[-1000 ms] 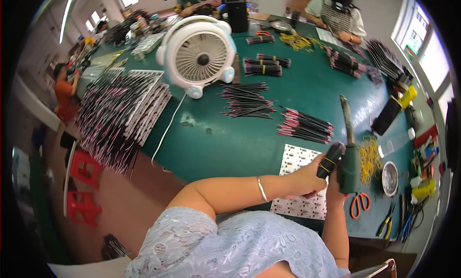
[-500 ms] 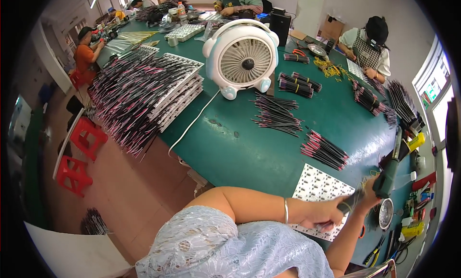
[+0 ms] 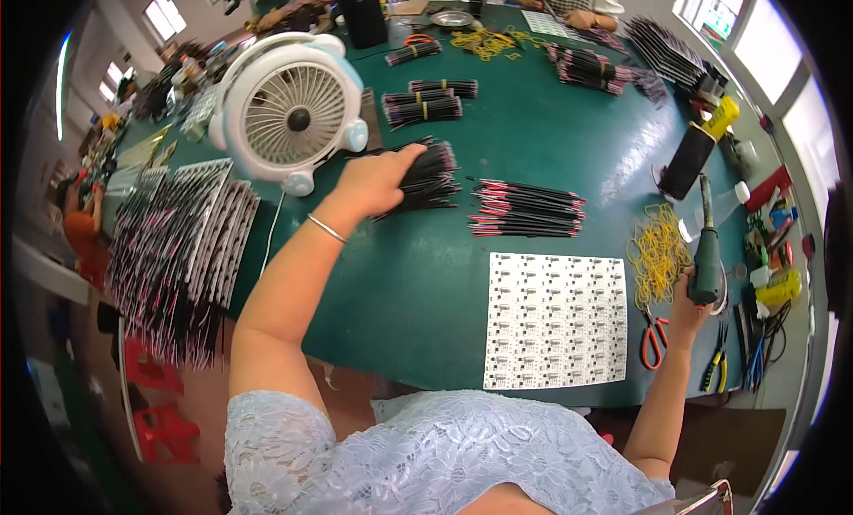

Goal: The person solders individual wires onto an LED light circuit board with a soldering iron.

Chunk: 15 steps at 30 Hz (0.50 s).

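Green matte table (image 3: 551, 151); left hand (image 3: 373, 182) grips thin wire bundle (image 3: 431, 173); right hand (image 3: 686, 306) holds soldering iron (image 3: 706, 248).

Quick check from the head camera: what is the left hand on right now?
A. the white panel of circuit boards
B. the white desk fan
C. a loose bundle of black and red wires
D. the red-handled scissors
C: the left hand rests on the bundle of black and red wires lying on the green table, beside the fan, while the right hand holds a green tool.
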Each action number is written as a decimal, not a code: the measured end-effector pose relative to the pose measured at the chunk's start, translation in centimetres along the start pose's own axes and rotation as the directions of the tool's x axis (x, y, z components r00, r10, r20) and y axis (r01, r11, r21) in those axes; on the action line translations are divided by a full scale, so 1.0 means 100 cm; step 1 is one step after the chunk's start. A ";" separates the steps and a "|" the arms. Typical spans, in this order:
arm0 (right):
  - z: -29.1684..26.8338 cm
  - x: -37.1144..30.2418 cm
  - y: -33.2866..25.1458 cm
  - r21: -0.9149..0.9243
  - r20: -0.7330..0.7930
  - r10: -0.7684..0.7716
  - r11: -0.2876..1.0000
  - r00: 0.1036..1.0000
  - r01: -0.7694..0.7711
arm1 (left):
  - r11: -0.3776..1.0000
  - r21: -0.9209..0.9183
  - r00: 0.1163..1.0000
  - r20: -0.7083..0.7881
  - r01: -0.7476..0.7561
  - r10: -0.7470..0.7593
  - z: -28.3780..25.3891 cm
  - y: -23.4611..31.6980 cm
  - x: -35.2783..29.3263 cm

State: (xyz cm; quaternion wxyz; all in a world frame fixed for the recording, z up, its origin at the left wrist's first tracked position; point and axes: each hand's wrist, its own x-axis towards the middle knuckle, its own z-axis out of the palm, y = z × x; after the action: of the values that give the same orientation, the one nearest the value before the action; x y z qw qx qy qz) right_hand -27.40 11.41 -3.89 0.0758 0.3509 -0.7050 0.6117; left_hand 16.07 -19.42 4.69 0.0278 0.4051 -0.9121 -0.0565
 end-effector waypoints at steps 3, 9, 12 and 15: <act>-0.010 -0.008 -0.004 -0.025 0.014 0.032 0.999 0.999 -0.032 | 0.997 0.075 0.999 0.035 -0.018 0.016 0.009 -0.027 0.018; -0.026 -0.025 -0.063 -0.076 -0.041 0.137 0.987 0.990 -0.140 | 0.954 0.296 0.963 0.269 -0.058 -0.025 0.011 -0.043 0.028; -0.019 -0.042 -0.103 0.265 0.068 0.307 0.912 0.949 -0.314 | 0.933 0.349 0.976 0.219 -0.087 0.009 -0.009 -0.035 0.021; -0.014 -0.069 -0.131 0.596 0.201 0.438 0.656 0.876 -0.464 | 0.973 0.130 0.981 0.047 -0.193 0.189 -0.020 -0.010 0.042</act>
State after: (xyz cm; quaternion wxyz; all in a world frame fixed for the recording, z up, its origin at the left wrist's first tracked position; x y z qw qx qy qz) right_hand -15.03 15.41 3.39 -0.2133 0.1818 -0.5261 0.8030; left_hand 14.19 -23.36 6.54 -0.0097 0.3154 -0.9489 0.0009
